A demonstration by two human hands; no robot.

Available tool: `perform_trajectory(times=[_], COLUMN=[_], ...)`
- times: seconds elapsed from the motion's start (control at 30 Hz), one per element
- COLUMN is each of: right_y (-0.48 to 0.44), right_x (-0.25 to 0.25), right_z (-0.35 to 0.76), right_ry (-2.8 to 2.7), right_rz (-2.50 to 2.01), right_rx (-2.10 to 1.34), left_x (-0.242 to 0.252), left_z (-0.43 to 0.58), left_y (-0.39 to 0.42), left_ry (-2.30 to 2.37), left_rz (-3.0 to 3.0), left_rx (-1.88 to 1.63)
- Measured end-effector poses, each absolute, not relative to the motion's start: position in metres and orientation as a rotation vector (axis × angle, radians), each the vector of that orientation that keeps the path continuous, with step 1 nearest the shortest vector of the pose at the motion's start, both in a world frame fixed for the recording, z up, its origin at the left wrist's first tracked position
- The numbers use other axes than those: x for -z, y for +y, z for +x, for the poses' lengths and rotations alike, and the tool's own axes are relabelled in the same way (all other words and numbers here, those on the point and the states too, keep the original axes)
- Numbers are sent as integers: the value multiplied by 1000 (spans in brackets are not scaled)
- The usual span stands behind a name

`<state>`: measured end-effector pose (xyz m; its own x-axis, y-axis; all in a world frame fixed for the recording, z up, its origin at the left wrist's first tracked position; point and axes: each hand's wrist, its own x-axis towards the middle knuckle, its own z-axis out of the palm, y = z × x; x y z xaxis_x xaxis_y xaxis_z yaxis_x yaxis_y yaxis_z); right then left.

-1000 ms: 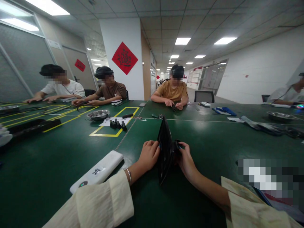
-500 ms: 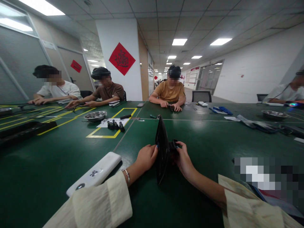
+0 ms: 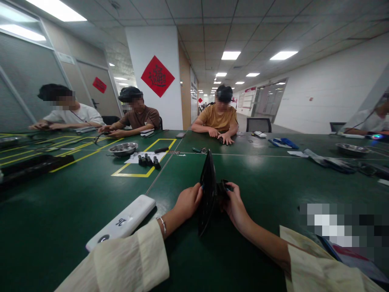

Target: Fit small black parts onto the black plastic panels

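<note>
Nearest, two cream sleeves [image 3: 136, 255] [image 3: 322, 263] reach over a green worktop [image 3: 185, 259]; a white case [image 3: 124, 221] marked 26 lies beside the left one. Just ahead, a thin dark panel [image 3: 208, 202] is between the hands, tilted nearly on edge, its long axis running away from the wearer. The left hand [image 3: 187, 199] is against its left face, fingers bent; whether it truly grips is hidden. The right hand [image 3: 235, 202] pinches a black fitting [image 3: 223, 189] at the panel's right face. Neither hand is clearly nearer; whether the panel's lower edge meets the worktop is hard to tell. Farther off, left of centre, black cylindrical pieces [image 3: 148, 161] stand near a metal bowl [image 3: 123, 148]. Across the worktop sits a co-worker in a mustard shirt [image 3: 217, 118].
</note>
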<state>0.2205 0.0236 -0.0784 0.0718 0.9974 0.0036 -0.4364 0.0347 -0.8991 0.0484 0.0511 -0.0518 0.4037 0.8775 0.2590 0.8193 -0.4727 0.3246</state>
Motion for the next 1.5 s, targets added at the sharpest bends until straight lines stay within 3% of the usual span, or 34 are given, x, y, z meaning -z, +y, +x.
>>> perform_trajectory(times=[1.5], right_y=[21], right_x=[81], right_z=[222], right_ry=[-852], right_rz=[-881], right_rx=[-1343], left_x=[56], left_z=[47], left_y=[53], left_ry=[1433], left_rz=[2467], left_rx=[-638])
